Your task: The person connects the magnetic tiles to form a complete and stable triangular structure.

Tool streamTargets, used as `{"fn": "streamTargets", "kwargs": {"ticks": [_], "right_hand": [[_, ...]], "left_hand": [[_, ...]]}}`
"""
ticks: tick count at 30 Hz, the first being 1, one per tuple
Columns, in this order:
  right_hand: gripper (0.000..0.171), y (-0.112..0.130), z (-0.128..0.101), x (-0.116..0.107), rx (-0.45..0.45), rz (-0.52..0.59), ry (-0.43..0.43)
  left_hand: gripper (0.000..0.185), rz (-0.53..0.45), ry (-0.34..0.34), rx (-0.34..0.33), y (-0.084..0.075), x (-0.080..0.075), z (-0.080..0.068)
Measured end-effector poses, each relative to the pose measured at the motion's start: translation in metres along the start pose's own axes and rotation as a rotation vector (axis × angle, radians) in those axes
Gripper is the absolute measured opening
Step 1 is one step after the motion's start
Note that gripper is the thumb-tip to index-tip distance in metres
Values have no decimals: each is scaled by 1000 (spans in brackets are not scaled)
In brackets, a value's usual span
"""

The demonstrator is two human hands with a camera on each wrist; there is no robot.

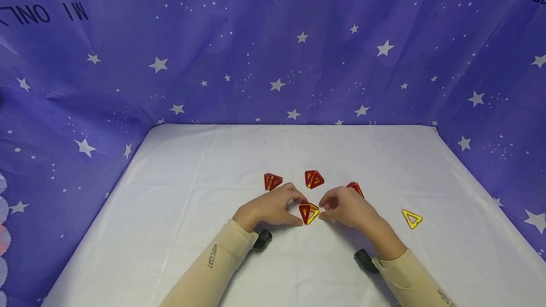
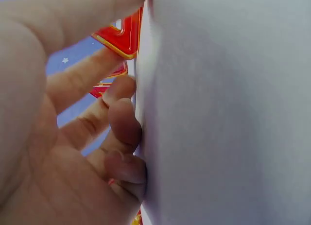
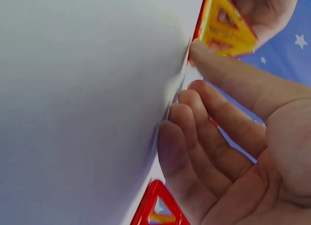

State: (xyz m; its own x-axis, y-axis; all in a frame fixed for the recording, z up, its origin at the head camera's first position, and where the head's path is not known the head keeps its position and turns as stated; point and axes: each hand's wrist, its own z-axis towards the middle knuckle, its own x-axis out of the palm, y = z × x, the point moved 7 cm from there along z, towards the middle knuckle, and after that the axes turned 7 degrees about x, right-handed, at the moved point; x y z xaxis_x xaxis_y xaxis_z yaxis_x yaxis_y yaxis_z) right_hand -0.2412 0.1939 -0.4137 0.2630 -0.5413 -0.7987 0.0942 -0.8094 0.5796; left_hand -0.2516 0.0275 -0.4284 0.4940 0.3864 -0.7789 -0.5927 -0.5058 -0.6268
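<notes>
Fingers of the left hand [image 1: 273, 208] and right hand [image 1: 346, 207] pinch a small red-and-yellow pyramid [image 1: 309, 213] between them, seemingly resting on the white surface [image 1: 170, 231]. Three similar pyramids and a flat yellow triangle [image 1: 412, 218] lie nearby. Starry purple cloth [image 1: 213, 60] hangs behind.

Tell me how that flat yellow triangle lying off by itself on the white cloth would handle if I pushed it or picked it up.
The yellow triangle looks like a thin rigid plastic frame with an open middle, so probably stiff and light. Lying flat on the white cloth, it should slide rather than roll or tip. Its low edge may be fiddly to lift; hooking a fingertip through the opening would likely help.
</notes>
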Motion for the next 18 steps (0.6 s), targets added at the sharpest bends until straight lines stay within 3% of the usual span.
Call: {"fn": "streamTargets", "kwargs": {"ticks": [9,18], "right_hand": [[31,-42,-21,-39,7,20,-26],[56,-112,-65,-92,134,98,-14]], "left_hand": [[25,4,-61,-64,3,-3,-2],[25,-10,-64,-59,2,-3,-1]]}}
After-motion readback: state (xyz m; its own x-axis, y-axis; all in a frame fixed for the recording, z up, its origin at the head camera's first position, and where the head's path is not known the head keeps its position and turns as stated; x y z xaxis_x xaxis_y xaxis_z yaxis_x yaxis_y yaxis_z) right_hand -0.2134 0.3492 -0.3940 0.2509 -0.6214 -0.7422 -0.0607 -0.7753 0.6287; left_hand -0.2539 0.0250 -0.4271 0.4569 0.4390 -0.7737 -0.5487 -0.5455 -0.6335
